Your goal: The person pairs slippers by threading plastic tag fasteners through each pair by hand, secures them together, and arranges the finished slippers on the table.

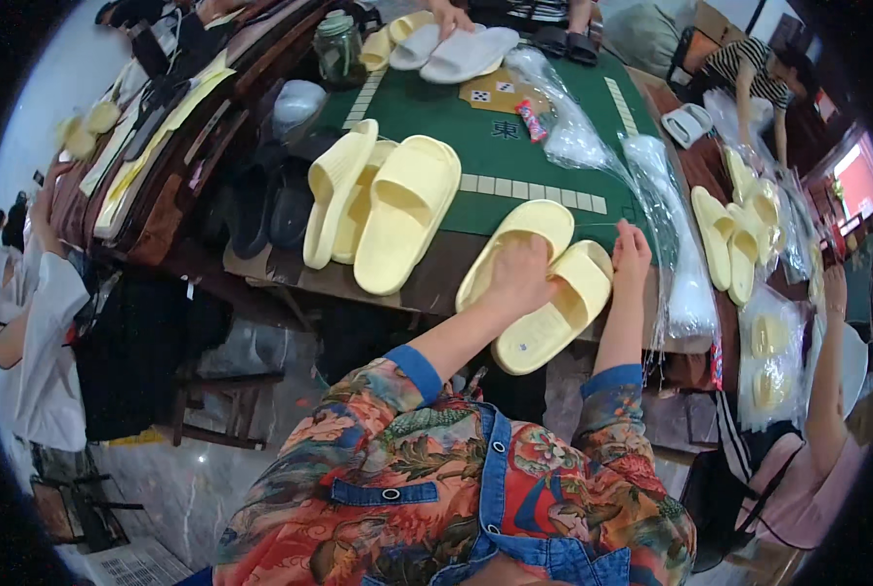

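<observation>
green tabletop | marbled floor | left fingers grip yellow slippers | right fingers pinch strand

Pale-yellow slides, near edge of green tabletop: five, being three at left and two at centre. White slippers, far edge: two. Black slides, far edge: two. Lidded glass jar: one. Red-wrapped packet: one. Long bundles of clear plastic, right: two. Printed dice faces: two. Wooden stool, below: one.
</observation>
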Motion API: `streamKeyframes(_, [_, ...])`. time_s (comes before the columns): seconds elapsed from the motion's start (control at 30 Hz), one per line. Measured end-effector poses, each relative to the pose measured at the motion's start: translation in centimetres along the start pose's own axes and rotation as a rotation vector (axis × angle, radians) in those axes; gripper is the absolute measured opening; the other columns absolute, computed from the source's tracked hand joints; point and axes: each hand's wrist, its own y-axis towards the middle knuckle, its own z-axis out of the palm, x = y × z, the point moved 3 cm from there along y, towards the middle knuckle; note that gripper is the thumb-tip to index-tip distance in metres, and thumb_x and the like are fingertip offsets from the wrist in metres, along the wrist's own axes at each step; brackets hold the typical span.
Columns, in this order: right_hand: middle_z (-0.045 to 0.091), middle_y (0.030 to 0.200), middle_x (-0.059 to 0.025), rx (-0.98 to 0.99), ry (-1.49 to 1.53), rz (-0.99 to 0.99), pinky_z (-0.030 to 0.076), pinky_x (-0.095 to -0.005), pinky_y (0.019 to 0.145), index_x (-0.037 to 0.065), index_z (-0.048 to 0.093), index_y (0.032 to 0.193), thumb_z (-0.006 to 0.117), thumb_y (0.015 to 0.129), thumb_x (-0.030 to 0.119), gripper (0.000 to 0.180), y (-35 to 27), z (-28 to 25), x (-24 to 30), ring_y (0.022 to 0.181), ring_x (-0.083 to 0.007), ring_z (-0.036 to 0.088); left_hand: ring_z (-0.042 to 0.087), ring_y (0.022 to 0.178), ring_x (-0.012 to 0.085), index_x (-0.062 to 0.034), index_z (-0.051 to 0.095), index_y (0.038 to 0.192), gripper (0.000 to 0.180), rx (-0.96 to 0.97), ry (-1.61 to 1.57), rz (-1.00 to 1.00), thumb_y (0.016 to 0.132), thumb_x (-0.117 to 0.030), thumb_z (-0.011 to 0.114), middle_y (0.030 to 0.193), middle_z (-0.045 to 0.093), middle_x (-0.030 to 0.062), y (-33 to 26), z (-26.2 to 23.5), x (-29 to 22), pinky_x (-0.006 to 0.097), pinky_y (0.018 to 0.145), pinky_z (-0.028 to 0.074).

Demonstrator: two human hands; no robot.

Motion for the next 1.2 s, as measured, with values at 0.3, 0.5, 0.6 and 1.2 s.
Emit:
streamKeyframes(0.3, [0.045,0.062,0.004,-0.143,0.355,0.156,0.02,-0.0174,0.035,0.004,0.056,0.1,0.057,0.086,0.034,0.033,1.9,-3.6,-2.0,0.041,-0.0018,0.032,0.057,0.073,0.0299,-0.0041,0.056,0.078,0.019,-0.074,0.099,0.206,0.062,-0.013,0.064,0.075,0.058,0.0137,-2.6,-3.5,-0.5,0.04,0.066,0.045])
streamKeyframes(0.5, [0.047,0.063,0.0046,0.015,0.19,0.087,0.019,-0.017,0.034,0.007,0.057,0.095,0.058,0.086,0.03,0.024,0.4,-0.9,-0.6,0.041,-0.0007,0.031,0.053,0.072,0.0386,-0.0028,0.053,0.076,0.017,-0.479,0.14,0.088,0.062,-0.008,0.062,0.072,0.054,0.0188,-6.9,-20.6,6.9,0.044,0.064,0.042])
streamKeyframes(0.6, [0.047,0.062,0.0048,-0.026,0.188,0.089,0.019,-0.0168,0.034,0.007,0.057,0.094,0.057,0.088,0.026,0.02,0.7,-2.3,-1.4,0.041,-0.0004,0.031,0.054,0.083,0.0414,0.0014,0.052,0.084,0.016,-0.517,0.126,-0.211,0.07,-0.004,0.058,0.083,0.057,0.0233,-5.6,-25.4,14.2,0.045,0.069,0.044])
streamKeyframes(1.2, [0.05,0.064,0.0029,0.001,0.119,0.064,0.028,-0.0194,0.043,0.008,0.063,0.088,0.061,0.084,0.023,0.016,0.3,0.4,-1.3,0.052,-0.0048,0.041,0.056,0.093,0.0353,0.0053,0.047,0.112,0.046,-0.472,-0.034,-0.64,0.075,-0.018,0.061,0.102,0.058,0.0225,-2.1,-25.3,39.9,0.039,0.081,0.042])
